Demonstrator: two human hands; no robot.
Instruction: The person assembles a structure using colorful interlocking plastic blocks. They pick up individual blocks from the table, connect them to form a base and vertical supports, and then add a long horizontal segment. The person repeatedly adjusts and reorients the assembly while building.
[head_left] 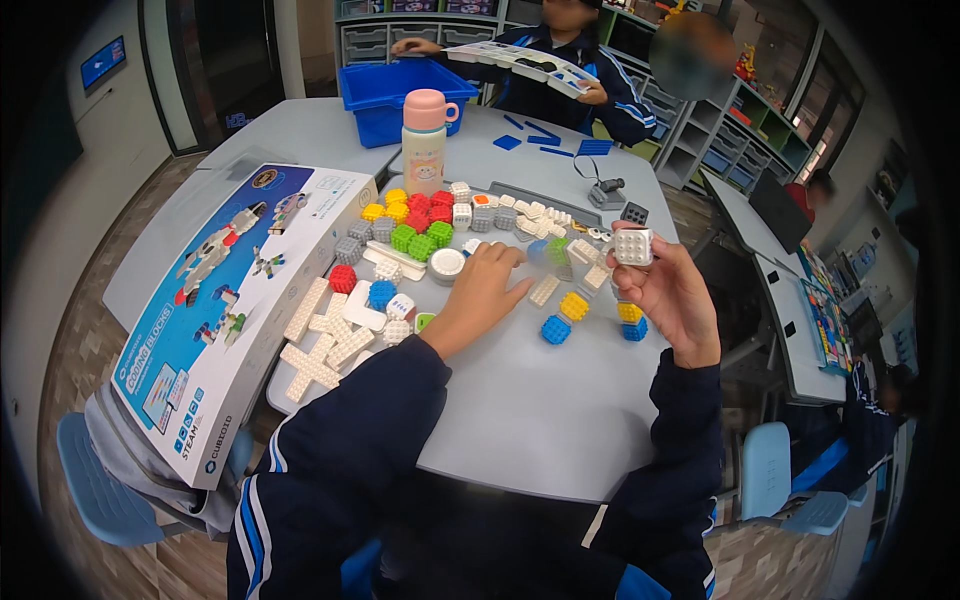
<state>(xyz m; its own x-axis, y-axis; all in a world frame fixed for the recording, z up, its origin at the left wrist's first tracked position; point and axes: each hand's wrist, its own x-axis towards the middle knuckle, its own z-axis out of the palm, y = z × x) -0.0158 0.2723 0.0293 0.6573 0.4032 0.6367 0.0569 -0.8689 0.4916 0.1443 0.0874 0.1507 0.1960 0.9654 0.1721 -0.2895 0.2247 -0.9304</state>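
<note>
My right hand (pixel 678 305) is raised above the right side of the table, pinching a white studded cube block (pixel 633 247). Below it, a yellow block (pixel 630 313) sits against a blue block (pixel 635 330). A second yellow block (pixel 574 306) touches another blue block (pixel 556 330) closer to the middle. My left hand (pixel 485 297) is low over the table with its fingers apart, beside a white round piece (pixel 447 264). Green blocks (pixel 415 241), red blocks (pixel 430 208) and grey blocks (pixel 356 242) are clustered beyond that hand. Small pale studded pieces (pixel 544 291) lie to its right.
A large kit box (pixel 235 300) leans at the left. White beam pieces (pixel 312 366) lie beside it. A pink-capped bottle (pixel 425 145) stands before a blue bin (pixel 365 100). Across the table a person holds a white tray (pixel 520 62); blue pieces (pixel 545 138) lie nearby.
</note>
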